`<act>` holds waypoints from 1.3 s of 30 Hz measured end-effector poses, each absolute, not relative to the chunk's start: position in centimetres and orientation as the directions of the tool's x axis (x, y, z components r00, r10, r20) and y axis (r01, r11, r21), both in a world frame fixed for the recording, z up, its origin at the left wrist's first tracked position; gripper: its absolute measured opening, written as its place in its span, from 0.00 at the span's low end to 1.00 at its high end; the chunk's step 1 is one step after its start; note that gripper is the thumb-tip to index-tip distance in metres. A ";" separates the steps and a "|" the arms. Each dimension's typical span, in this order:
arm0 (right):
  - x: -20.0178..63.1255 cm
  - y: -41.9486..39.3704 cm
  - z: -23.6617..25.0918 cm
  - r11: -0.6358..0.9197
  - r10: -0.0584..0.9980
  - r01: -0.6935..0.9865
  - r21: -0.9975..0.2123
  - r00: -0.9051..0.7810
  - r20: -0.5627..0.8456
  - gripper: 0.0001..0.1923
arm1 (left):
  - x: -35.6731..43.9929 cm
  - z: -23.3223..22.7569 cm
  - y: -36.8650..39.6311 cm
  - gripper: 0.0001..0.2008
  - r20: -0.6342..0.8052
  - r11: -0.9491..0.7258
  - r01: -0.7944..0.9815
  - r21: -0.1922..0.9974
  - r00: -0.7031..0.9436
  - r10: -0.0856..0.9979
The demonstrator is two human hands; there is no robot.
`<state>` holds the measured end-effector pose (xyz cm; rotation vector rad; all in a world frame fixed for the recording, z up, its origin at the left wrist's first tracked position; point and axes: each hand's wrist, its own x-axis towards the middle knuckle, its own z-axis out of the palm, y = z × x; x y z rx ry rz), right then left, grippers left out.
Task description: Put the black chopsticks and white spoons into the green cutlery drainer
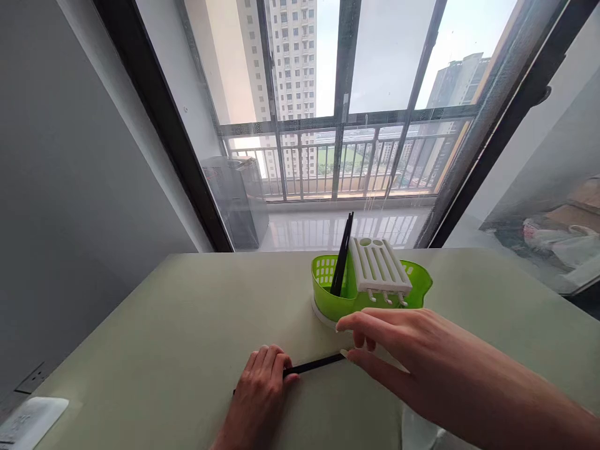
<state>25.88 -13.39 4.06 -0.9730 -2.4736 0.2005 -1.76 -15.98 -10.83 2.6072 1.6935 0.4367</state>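
The table (178,325) lay bare on the left and in the far left part, so a hand could pass there freely. In the middle, the green holder (328,294) with its white rack (379,265) and upright black sticks (342,256) blocked the way toward the window. Right of the holder, the surface was open too.

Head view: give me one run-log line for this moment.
left hand: closed on black chopstick lying on table | right hand: open, thumb at chopstick tip | green holder: chopsticks upright inside
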 end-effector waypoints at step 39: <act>23.1 -13.0 4.2 0.538 0.833 0.595 -0.597 -0.484 0.269 0.11 | 0.0 -8.0 -17.2 0.18 0.040 -0.069 0.158 0.985 0.179 0.983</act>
